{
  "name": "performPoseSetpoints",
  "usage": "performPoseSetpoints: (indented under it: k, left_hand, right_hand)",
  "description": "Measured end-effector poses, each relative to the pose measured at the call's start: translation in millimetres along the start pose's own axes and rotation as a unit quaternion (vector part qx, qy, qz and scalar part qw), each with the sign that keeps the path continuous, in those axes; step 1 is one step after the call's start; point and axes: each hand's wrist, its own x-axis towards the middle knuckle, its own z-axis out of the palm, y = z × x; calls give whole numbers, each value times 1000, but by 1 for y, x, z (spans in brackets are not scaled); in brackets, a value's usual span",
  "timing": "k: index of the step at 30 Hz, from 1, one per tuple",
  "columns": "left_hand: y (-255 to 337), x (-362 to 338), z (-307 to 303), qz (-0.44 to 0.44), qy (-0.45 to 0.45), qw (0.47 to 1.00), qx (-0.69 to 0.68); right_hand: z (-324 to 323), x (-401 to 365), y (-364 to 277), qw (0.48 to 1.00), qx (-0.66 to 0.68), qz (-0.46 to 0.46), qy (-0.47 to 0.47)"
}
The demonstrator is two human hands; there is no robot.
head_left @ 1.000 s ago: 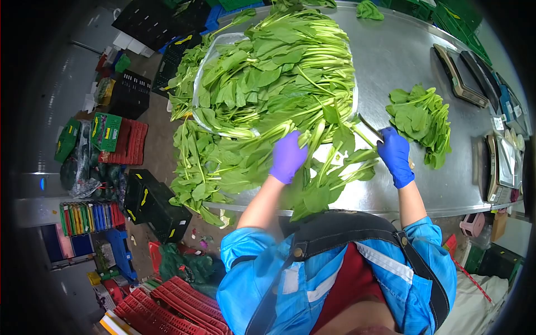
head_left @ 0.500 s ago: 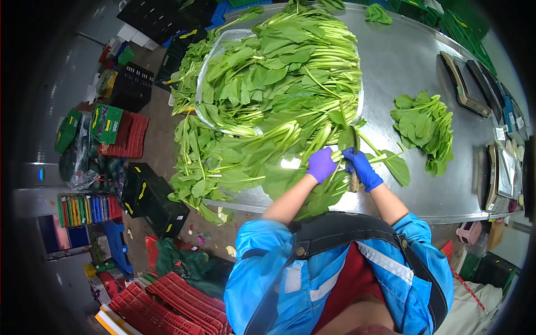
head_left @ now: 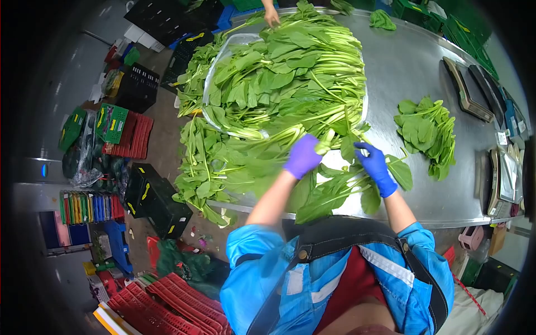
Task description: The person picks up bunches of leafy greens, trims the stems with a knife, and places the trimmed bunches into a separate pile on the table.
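Note:
My left hand (head_left: 303,156), in a purple glove and slightly blurred, is closed around a leafy green stem (head_left: 323,146) with a pale cut end. Beside it, my right hand (head_left: 376,169) wears a blue glove. Its fingers are curled next to upright leaves, and what they hold is hidden; I cannot make out the knife there now. Loose leafy greens (head_left: 329,195) lie under and between my hands at the table's near edge. Beyond them, a large heap of leafy greens (head_left: 301,72) fills a clear plastic-lined container (head_left: 207,92), stems pointing right.
A smaller bunch of greens (head_left: 427,134) lies to the right on the metal table (head_left: 385,72). Scales (head_left: 494,184) stand at the right edge. Another person's hand (head_left: 271,15) touches the heap's far side. Black crates (head_left: 159,201) and red crates (head_left: 167,304) stand at left.
My left hand has moved left, away from my right, which has shifted slightly right. The knife seen in my right hand is no longer visible. Another person's hand has come in at the top.

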Motion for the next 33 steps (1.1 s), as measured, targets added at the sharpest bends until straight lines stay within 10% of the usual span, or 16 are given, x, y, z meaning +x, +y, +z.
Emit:
performPoseSetpoints:
  k: [1, 6, 17, 21, 23, 27, 31, 33]
  left_hand:
    - [-39, 16, 46, 121, 110, 981, 103]
    - [-17, 27, 84, 58, 195, 963, 175]
    - [38, -56, 3, 199, 5, 980, 11]
    - [32, -59, -18, 181, -43, 970, -157]
    - [31, -53, -22, 183, -64, 961, -196]
    - [49, -48, -30, 81, -227, 910, -338]
    - [32, -43, -56, 47, -123, 916, -378]
    - [21, -42, -77, 100, -1, 833, -544]
  right_hand:
    - [5, -1, -17, 997, 34, 43, -54]
    - [8, -2, -16, 998, 45, -15, -47]
    - [0, -11, -48, 983, -106, -133, -67]
    - [-17, -5, -27, 970, -158, -55, -174]
    - [-31, -11, -49, 952, 177, 83, -237]
    - [-28, -15, -93, 921, 278, 57, -265]
    - [-57, -5, -74, 914, 315, 174, -188]
    - [-64, 3, -26, 931, 211, 213, -209]
